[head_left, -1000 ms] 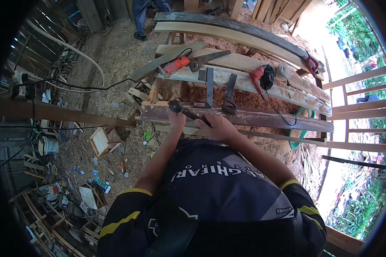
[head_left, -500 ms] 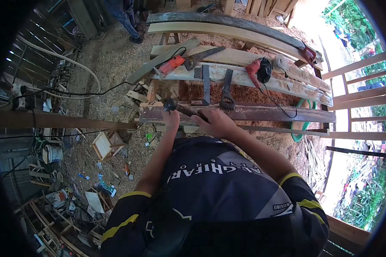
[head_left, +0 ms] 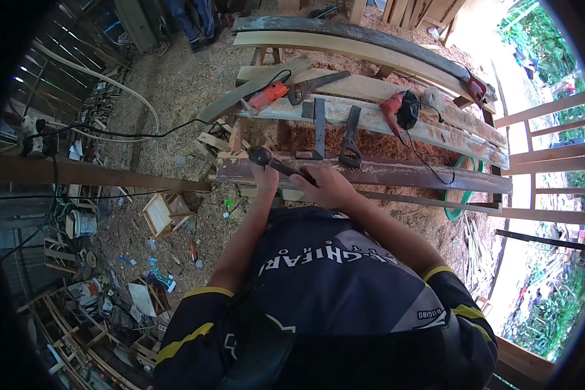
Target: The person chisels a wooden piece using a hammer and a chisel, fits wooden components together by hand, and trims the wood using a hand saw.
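Observation:
My right hand (head_left: 329, 188) is wrapped round the handle of a hammer (head_left: 285, 168). The hammer's dark, rounded head (head_left: 260, 156) sits just above my left hand (head_left: 265, 177), at the left end of a reddish-brown beam (head_left: 396, 174). My left hand looks closed, but the head covers its fingers, so what they grip cannot be made out. Beyond my right hand, a black-handled saw (head_left: 350, 143) leans on the beam, beside a dark, flat, angled tool (head_left: 319, 127).
An orange power tool (head_left: 266, 99), a handsaw (head_left: 318, 86) and a red power tool (head_left: 392, 112) lie on planks farther off. Cords trail across the left side. A small wooden frame (head_left: 165, 214) stands on the shaving-strewn floor. A person's legs (head_left: 195, 23) show at the back.
The whole view has shifted slightly, with the bench a little farther right and down. Both hands keep nearly the same pose around the hammer. The person at the back has changed leg position.

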The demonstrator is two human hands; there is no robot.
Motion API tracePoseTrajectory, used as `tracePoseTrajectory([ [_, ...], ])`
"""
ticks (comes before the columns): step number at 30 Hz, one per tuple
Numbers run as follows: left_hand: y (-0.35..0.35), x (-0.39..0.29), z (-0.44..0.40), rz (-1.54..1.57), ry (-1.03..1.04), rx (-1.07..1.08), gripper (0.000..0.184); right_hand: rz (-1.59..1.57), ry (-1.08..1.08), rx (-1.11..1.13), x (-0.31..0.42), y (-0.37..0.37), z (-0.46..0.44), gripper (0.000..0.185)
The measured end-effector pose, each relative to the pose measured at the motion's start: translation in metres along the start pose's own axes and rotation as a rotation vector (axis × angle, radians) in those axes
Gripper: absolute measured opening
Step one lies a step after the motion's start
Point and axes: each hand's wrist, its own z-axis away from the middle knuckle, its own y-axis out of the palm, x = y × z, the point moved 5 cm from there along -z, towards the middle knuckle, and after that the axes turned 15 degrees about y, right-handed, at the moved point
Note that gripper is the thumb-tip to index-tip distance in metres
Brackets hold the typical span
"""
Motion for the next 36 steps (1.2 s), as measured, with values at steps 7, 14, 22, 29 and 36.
tracePoseTrajectory([
  [7,-0.002,0.014,0.007,0.065,-0.067,0.049,0.028,0.038,0.021,0.041,0.001,-0.008,-0.011,0.042],
  [14,-0.006,0.012,-0.002,-0.044,0.024,0.136,0.031,0.025,-0.080,-0.039,0.006,-0.015,-0.002,0.048],
  [22,-0.008,-0.020,-0.002,-0.143,0.063,0.134,0.029,0.110,0.012,0.039,-0.004,-0.014,-0.007,0.053],
  [29,-0.005,-0.002,-0.007,-0.104,0.016,0.154,0.025,0.109,0.013,0.034,-0.007,-0.012,-0.014,0.051],
  [36,-0.012,0.011,-0.001,-0.218,0.142,0.134,0.031,0.187,-0.034,-0.015,0.000,-0.014,-0.015,0.050],
])
